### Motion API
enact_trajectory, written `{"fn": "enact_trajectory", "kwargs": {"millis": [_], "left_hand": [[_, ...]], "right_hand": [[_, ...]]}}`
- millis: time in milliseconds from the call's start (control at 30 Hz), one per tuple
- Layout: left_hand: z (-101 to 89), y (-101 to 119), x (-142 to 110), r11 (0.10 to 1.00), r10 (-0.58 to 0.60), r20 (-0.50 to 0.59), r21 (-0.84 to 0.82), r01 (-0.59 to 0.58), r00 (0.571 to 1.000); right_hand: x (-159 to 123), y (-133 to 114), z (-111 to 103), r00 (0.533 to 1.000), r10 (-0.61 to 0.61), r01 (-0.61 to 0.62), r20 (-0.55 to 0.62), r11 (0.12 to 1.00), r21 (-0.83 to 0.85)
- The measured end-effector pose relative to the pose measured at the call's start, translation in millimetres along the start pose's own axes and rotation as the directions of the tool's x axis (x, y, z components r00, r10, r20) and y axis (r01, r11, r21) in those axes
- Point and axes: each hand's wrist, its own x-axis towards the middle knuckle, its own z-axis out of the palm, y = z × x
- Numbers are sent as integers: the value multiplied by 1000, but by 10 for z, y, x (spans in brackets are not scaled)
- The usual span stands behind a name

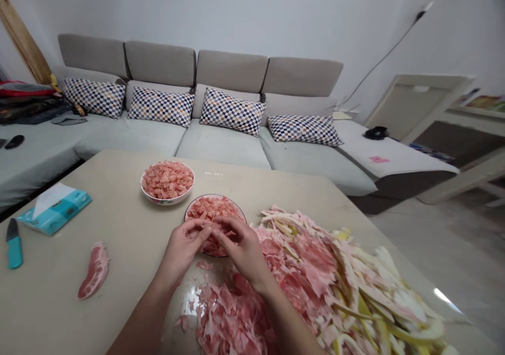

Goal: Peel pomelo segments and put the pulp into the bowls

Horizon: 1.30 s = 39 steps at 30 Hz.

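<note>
In the head view, we find the left hand (184, 252) and the right hand (245, 251) meeting above a dark-rimmed bowl (213, 195), fingertips pinched together; what they grasp is too small to tell. This position presumably lets loose fragments drop into the bowl. A fuller bowl (168, 201) of pink pomelo pulp (168, 180) stands just behind it. A heap of membrane and rind (311, 271) lies within easy reach on the right. One pomelo segment (94, 271) rests apart on the left, near a teal-handled knife (14, 252) and a tissue packet (53, 209).
</note>
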Motion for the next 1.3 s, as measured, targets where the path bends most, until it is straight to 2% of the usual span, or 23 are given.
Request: {"fn": "enact_trajectory", "kwargs": {"millis": [167,333,500,633,733,900,1000,1133,1300], "left_hand": [[15,12,-4,1000,11,-8,16,-11,1000],[25,20,-4,1000,-20,-52,2,20,998],[-20,16,21,995,-61,-120,-80,51,991],[-34,-16,35,992,-83,-87,-97,75,993],[-25,-24,39,993,-80,-73,-88,74,994],[6,9,10,997,-57,-18,-62,56,998],[24,22,-12,997,-43,30,-57,44,999],[33,22,-19,997,-49,39,-60,51,998],[34,22,-17,996,-72,51,-50,74,996]], "right_hand": [[-3,-25,-2,999,-33,33,-16,999,-23],[-3,-2,-1,997,30,-28,-74,999,24],[60,157,-87,987,87,-87,-139,996,2],[95,260,-132,993,-18,5,-113,994,-109],[94,228,-150,989,-67,48,-130,989,-141],[52,59,-114,998,11,-15,-60,998,-67],[26,-11,-75,1000,9,-9,-24,999,-32],[17,-46,-67,1000,2,-2,-10,999,36],[30,-19,-78,995,102,-102,1,990,94]]}}
